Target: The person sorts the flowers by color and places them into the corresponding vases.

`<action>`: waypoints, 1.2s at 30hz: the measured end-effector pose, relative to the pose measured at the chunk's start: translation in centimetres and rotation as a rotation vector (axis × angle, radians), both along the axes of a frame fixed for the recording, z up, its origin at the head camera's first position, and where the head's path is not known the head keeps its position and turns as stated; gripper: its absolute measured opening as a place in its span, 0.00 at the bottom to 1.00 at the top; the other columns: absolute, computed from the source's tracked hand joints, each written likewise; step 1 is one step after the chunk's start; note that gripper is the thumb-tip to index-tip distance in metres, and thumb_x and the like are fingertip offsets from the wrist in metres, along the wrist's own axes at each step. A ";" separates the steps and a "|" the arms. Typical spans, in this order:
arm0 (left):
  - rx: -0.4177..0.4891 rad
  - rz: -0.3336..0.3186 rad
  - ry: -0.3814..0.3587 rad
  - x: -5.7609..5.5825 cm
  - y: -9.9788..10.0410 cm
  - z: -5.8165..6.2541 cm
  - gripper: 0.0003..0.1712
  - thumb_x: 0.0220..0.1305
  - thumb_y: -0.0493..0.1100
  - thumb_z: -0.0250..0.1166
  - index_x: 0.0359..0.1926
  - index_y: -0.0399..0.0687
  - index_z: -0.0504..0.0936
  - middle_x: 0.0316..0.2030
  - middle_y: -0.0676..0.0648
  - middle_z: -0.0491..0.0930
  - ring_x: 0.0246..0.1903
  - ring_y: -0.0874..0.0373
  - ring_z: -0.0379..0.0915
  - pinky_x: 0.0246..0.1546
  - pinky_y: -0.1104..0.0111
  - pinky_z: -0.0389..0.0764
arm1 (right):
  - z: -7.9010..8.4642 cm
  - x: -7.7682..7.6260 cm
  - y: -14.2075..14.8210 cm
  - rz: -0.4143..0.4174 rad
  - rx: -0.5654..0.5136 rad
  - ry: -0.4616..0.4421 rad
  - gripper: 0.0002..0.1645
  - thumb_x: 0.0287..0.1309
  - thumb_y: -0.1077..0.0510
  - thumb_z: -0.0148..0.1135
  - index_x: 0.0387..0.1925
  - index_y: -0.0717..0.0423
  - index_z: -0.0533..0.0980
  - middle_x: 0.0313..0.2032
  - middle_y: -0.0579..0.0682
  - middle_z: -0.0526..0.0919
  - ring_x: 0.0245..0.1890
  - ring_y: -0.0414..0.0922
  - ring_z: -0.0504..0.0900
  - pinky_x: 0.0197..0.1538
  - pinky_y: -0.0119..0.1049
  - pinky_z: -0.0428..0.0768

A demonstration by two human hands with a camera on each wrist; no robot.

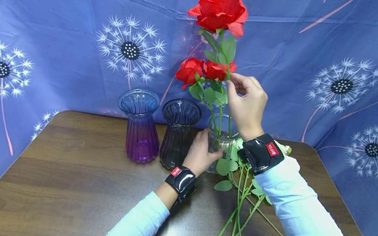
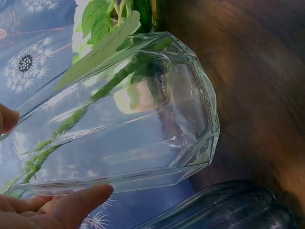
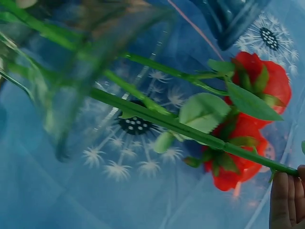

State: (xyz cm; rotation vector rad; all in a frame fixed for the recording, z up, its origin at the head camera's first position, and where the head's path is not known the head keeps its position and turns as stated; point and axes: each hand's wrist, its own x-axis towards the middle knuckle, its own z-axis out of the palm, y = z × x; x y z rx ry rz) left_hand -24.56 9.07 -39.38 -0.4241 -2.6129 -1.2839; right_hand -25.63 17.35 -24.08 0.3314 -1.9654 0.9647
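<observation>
In the head view my left hand (image 1: 202, 154) holds the clear glass vase (image 1: 226, 145) by its side. The left wrist view shows its thumb and fingers against the ribbed glass (image 2: 128, 143), with a green stem (image 2: 71, 124) slanting inside. Above the rim, my right hand (image 1: 250, 103) pinches the stem of a tall red rose (image 1: 220, 12) between thumb and fingertips. That stem (image 3: 167, 124) runs down to the vase in the right wrist view. Two lower red roses, one on the left (image 1: 188, 71) and one behind the held stem (image 1: 216, 71), lean out of the vase.
A blue-purple vase (image 1: 143, 137) and a dark grey vase (image 1: 173, 145) stand left of the clear one on the wooden table (image 1: 84, 192). Several flowers with green stems (image 1: 238, 211) lie at the right. A blue patterned cloth (image 1: 75, 30) hangs behind.
</observation>
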 end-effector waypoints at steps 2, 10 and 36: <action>0.004 -0.004 -0.004 0.0 0.0 0.0 0.39 0.50 0.52 0.63 0.61 0.43 0.58 0.53 0.41 0.65 0.53 0.52 0.65 0.53 0.64 0.69 | -0.4 -0.1 0.2 -0.008 -0.007 -0.011 0.10 0.50 0.62 0.59 0.35 0.62 0.80 0.28 0.55 0.81 0.27 0.44 0.78 0.34 0.28 0.76; 0.002 0.005 0.008 0.0 0.0 0.0 0.39 0.50 0.52 0.64 0.60 0.42 0.59 0.52 0.41 0.66 0.53 0.52 0.65 0.53 0.64 0.69 | -2.3 -0.6 0.8 -0.027 -0.003 -0.080 0.11 0.51 0.60 0.59 0.36 0.62 0.80 0.29 0.55 0.82 0.26 0.45 0.80 0.32 0.26 0.74; -0.008 0.026 0.050 0.1 -0.1 -0.2 0.42 0.48 0.50 0.64 0.60 0.35 0.59 0.53 0.40 0.66 0.54 0.51 0.64 0.55 0.66 0.68 | -6.9 -1.1 1.9 -0.057 0.048 -0.328 0.12 0.51 0.58 0.59 0.36 0.61 0.80 0.30 0.56 0.83 0.28 0.48 0.81 0.32 0.39 0.77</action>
